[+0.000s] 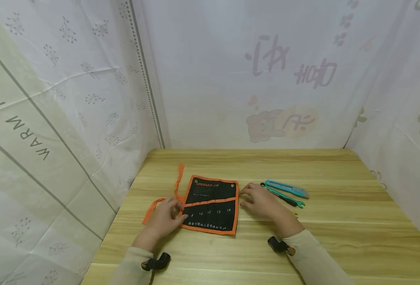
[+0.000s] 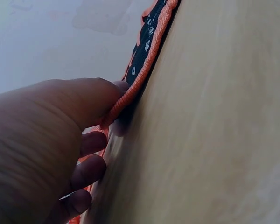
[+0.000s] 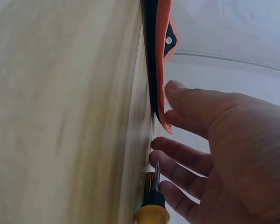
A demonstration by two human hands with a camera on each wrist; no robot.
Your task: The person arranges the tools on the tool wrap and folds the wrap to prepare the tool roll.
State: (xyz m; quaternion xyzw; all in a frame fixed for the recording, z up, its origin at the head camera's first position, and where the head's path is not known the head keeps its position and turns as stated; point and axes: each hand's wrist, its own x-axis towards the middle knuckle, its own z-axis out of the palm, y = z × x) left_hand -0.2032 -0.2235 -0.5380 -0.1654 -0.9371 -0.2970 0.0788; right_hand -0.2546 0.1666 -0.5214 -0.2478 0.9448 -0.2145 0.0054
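A black tool pouch (image 1: 210, 206) with orange edging and numbered pockets lies flat on the wooden table. My left hand (image 1: 165, 219) is at its lower left edge; in the left wrist view the thumb of that hand (image 2: 46, 116) lies over the orange edging (image 2: 147, 60), with a fingertip under it, pinching the corner. Beside the pouch's right edge is my right hand (image 1: 261, 202), its fingers loosely bent and holding nothing. The right wrist view has this hand (image 3: 224, 135) close to the orange edging (image 3: 162, 60); whether a fingertip touches it I cannot tell.
To the right lie a teal utility knife (image 1: 286, 188), a green wrench (image 1: 285, 197) and a dark-handled tool (image 1: 291, 202). A yellow-handled screwdriver (image 3: 152, 213) is below the right hand in its wrist view. Orange ties (image 1: 179, 178) spread from the pouch's left side.
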